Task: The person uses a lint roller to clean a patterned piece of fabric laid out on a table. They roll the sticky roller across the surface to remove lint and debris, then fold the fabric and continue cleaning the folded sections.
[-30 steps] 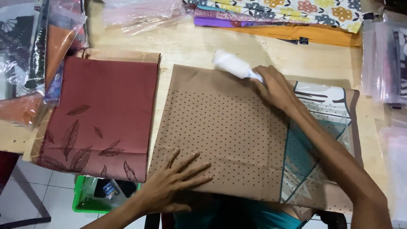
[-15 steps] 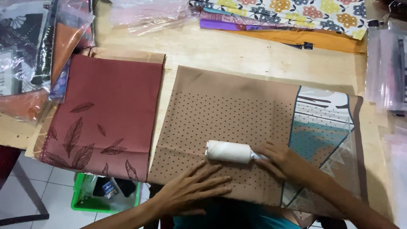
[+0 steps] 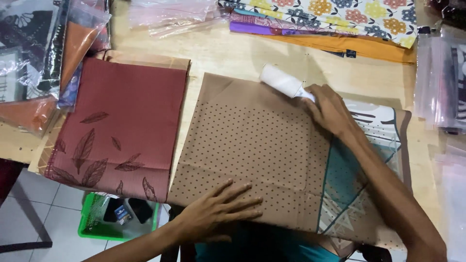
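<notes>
Hands at work on a folded brown dotted cloth (image 3: 252,145) with a white lint roller (image 3: 281,81).

We see the right hand (image 3: 332,109) stretched forward, its fingers wrapped around the roller's handle, the white roll lying at the cloth's far edge and angled up to the left. The left hand (image 3: 218,211) lies flat on the cloth's near edge, fingers spread wide, holding nothing, pressing the fabric down. The cloth lies on a pale wooden counter (image 3: 223,53), just beside a folded red cloth with a leaf print (image 3: 121,126). Bagged fabrics (image 3: 43,53) sit at the left, and a flowered cloth (image 3: 340,14) at the far edge. Below, we see a tiled floor (image 3: 39,208) and a green basket (image 3: 119,218).
</notes>
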